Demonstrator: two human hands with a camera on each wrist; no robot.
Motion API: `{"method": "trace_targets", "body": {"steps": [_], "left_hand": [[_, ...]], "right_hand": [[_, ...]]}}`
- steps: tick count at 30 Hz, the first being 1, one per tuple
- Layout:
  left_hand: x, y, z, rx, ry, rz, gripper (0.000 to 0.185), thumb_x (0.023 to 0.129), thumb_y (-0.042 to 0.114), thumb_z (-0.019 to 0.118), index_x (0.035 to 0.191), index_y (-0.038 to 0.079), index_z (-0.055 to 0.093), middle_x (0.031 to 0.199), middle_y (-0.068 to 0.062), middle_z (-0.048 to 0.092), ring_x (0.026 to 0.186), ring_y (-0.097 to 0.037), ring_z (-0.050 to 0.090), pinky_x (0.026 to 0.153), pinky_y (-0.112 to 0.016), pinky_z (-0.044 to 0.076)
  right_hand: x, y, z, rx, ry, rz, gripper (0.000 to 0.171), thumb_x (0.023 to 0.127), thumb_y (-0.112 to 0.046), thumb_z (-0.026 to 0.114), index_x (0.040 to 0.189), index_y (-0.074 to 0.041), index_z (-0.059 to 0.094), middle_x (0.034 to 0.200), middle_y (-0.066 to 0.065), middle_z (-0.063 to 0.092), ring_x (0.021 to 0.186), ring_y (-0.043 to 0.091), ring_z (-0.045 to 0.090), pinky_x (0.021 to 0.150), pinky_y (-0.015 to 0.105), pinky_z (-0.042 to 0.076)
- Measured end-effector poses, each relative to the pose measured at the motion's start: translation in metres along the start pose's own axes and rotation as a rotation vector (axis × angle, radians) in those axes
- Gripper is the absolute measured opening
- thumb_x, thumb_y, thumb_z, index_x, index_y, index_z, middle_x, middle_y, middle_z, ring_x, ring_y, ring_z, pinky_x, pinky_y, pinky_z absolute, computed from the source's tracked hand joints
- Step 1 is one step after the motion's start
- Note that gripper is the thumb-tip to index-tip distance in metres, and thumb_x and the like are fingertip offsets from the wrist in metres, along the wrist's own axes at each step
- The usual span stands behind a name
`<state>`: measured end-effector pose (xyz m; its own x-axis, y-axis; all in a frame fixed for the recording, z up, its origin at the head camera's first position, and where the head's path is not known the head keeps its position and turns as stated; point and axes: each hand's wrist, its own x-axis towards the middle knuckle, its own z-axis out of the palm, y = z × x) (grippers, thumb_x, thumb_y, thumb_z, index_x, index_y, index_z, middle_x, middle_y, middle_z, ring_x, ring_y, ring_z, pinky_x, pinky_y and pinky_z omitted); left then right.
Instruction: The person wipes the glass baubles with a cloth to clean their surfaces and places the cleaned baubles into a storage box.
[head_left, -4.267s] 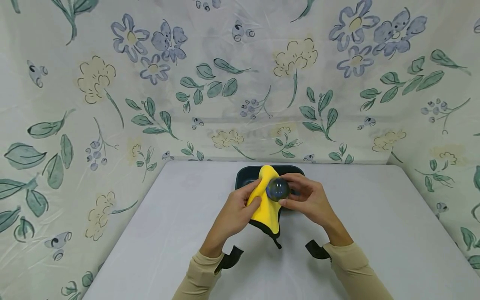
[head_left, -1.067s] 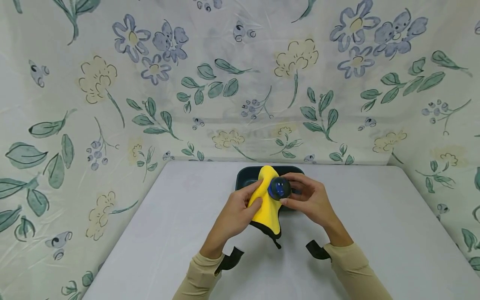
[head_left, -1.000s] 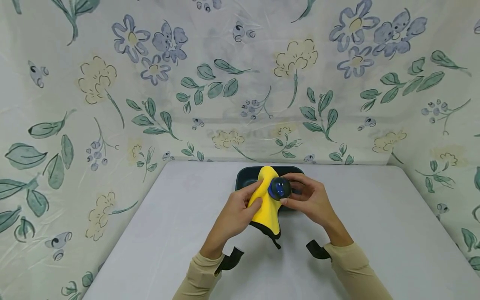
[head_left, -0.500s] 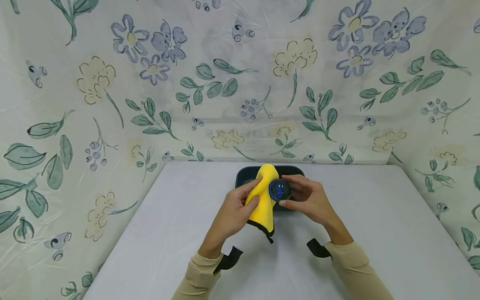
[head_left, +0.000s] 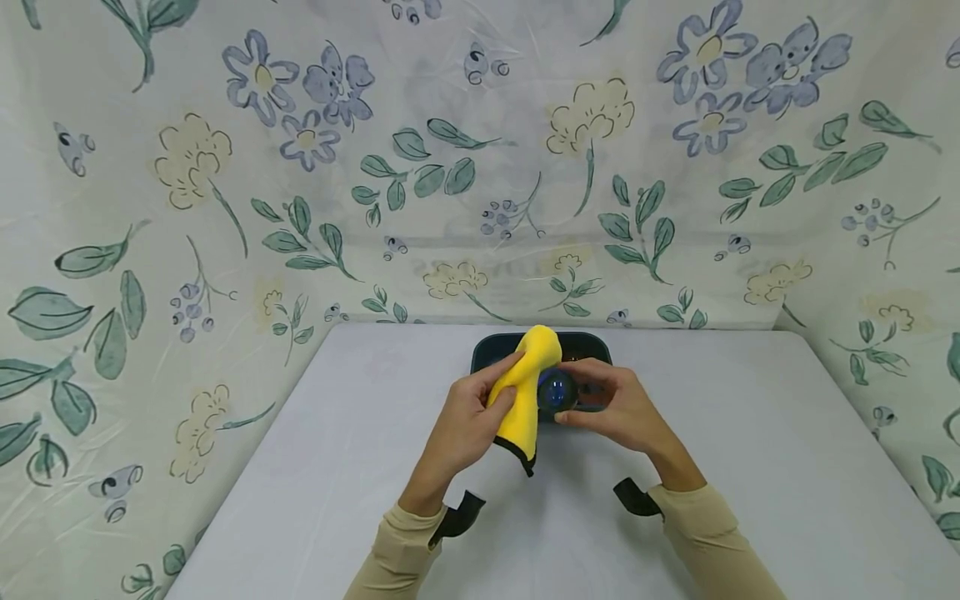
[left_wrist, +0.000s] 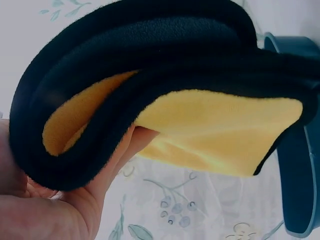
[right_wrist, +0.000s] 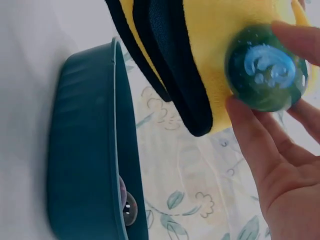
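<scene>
In the head view my left hand (head_left: 465,421) pinches a yellow cleaning cloth (head_left: 522,408) with black edging, thumb in front. The left wrist view shows the folded cloth (left_wrist: 215,125) with its dark back curling over that hand. My right hand (head_left: 628,408) holds a clear glass ball (head_left: 557,392) with blue inside, by its fingertips. From the right wrist, the ball (right_wrist: 267,67) shows a pale blue swirl and sits against the cloth's yellow side. Part of the ball's far side is hidden by the cloth and fingers.
Behind the hands stands a dark teal plastic bin (head_left: 495,342) on the white table (head_left: 360,417). Small round balls (right_wrist: 131,209) show inside it in the right wrist view. A flowered curtain (head_left: 480,200) hangs behind and at both sides.
The cloth has been bunched narrower, its lower corner drawn left and its top raised slightly. The ball has come down a little, and its blue part has turned. Both hands keep their hold.
</scene>
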<state>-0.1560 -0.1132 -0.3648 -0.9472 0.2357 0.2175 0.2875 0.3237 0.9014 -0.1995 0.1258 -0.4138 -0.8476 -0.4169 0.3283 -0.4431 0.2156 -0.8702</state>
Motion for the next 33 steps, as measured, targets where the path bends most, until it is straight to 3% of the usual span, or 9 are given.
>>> {"method": "trace_targets", "body": {"steps": [5,18,28,33], "left_hand": [[-0.0006,0.0016,-0.0012,0.009,0.013,0.002,0.046,0.104,0.008,0.056,0.15,0.012,0.055,0.131,-0.017,0.067,0.085,-0.02,0.064,0.075,-0.022,0.06],[0.0012,0.0005,-0.0029,0.011,-0.015,0.01,0.046,0.104,0.009,0.055,0.15,0.012,0.055,0.123,-0.018,0.068,0.081,-0.019,0.064,0.072,-0.02,0.059],[0.0044,-0.0041,-0.0027,0.018,-0.086,0.036,0.047,0.106,0.012,0.053,0.152,0.006,0.05,0.121,-0.02,0.067,0.079,-0.017,0.063,0.072,-0.019,0.058],[0.005,-0.005,-0.0018,0.024,-0.101,0.032,0.048,0.106,0.012,0.053,0.153,0.005,0.049,0.121,-0.018,0.067,0.082,-0.017,0.063,0.074,-0.019,0.058]], "right_hand": [[-0.0016,-0.0025,0.002,-0.007,-0.038,0.004,0.056,0.082,-0.013,0.085,0.135,-0.011,0.067,0.135,0.011,0.065,0.117,0.03,0.066,0.097,0.046,0.061],[-0.0032,-0.0065,0.0019,0.06,-0.065,-0.037,0.054,0.083,-0.01,0.083,0.134,-0.011,0.067,0.137,0.014,0.063,0.117,0.036,0.067,0.091,0.038,0.063],[-0.0023,-0.0093,0.0008,0.149,-0.044,-0.089,0.056,0.08,-0.001,0.083,0.134,-0.004,0.066,0.136,0.018,0.063,0.112,0.012,0.07,0.087,0.032,0.064],[-0.0011,-0.0093,0.0013,0.182,-0.025,-0.098,0.056,0.08,0.002,0.082,0.133,-0.001,0.065,0.134,0.021,0.065,0.112,0.008,0.071,0.087,0.03,0.063]]}}
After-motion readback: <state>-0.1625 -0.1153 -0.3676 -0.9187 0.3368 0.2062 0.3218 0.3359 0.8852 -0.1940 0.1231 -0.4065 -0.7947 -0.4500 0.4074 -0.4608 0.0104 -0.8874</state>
